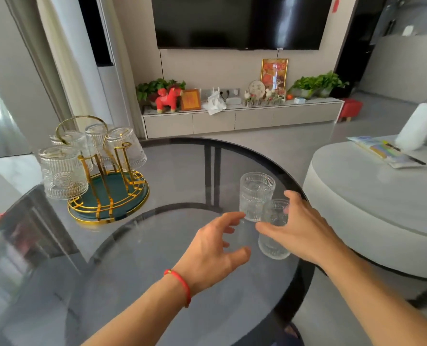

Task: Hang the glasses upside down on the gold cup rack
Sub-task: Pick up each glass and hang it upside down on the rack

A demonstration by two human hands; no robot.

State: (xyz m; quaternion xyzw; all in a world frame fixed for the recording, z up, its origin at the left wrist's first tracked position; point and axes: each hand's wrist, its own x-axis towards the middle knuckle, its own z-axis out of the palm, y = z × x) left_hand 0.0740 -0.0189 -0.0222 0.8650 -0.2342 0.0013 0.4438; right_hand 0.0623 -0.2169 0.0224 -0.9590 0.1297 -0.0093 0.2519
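The gold cup rack (102, 181) stands on a round green tray (122, 208) at the left of the glass table. Several ribbed clear glasses hang upside down on it, the nearest glass (62, 174) at the front left. One gold peg (124, 146) on the right side is bare. Two more ribbed glasses stand upright at the table's right. My right hand (304, 228) wraps the nearer glass (273, 245), thumb across its front and fingers behind it. My left hand (213, 250) is spread, its index fingertip close to the base of the farther glass (256, 196).
The round smoked-glass table (172, 176) has a dark rim, and a lower round table shows through it. A grey round ottoman (382, 208) with books and a white object sits close on the right. A TV cabinet with plants and ornaments lines the far wall.
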